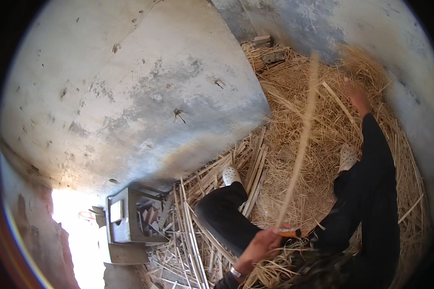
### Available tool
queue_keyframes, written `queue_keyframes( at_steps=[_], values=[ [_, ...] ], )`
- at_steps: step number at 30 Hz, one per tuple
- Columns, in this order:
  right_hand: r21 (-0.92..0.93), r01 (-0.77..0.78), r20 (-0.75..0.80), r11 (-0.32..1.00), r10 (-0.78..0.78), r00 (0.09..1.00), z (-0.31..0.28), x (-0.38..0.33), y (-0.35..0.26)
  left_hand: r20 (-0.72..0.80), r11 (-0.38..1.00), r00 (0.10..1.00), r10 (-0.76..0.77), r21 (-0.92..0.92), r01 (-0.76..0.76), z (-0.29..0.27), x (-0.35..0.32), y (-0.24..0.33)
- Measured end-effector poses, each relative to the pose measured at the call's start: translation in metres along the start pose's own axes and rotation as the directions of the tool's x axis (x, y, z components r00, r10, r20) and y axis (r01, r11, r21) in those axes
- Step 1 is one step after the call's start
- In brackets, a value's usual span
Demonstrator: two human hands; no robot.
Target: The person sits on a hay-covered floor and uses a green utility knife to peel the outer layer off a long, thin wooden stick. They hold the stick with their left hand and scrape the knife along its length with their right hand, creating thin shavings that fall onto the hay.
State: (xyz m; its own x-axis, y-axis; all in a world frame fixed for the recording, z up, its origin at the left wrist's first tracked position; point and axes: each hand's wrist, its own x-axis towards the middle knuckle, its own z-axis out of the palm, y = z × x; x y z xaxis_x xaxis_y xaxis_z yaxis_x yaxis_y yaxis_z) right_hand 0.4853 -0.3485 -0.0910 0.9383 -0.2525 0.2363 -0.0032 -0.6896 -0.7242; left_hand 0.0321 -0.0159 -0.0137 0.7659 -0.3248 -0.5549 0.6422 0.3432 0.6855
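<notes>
My left hand (261, 246) is closed around the lower end of a long pale cane stalk (301, 139), which rises blurred toward the top of the view. An orange-and-black tool handle (290, 233) sticks out beside that fist. My right hand (357, 98) reaches far out in a black sleeve, its fingers in the straw pile (294, 91) near a flat pale strip (336, 99); its grip is hidden by the straw. I sit on the straw with my legs in dark trousers and white perforated shoes (231, 175) (347, 156).
A stained grey plastered wall (144, 91) fills the left and top. Split cane strips (190, 241) lie scattered at lower centre. A grey metal box (123, 216) holding scraps stands lower left by a bright doorway. Bricks (264, 40) sit at the straw's far end.
</notes>
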Motion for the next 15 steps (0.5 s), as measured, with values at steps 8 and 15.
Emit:
queue_keyframes(
  at_steps=[8, 15],
  values=[
    [0.160, 0.645, 0.420, 0.748, -0.643, 0.641, -0.003, -0.149, -0.110, -0.037, 0.970, 0.974, 0.225, -0.088, -0.227, -0.005, 0.061, 0.038],
    [0.059, 0.742, 0.393, 0.668, -0.699, 0.598, -0.014, -0.194, -0.118, -0.030, 0.969, 0.970, 0.241, 0.065, -0.239, 0.012, 0.064, 0.043]
  ],
)
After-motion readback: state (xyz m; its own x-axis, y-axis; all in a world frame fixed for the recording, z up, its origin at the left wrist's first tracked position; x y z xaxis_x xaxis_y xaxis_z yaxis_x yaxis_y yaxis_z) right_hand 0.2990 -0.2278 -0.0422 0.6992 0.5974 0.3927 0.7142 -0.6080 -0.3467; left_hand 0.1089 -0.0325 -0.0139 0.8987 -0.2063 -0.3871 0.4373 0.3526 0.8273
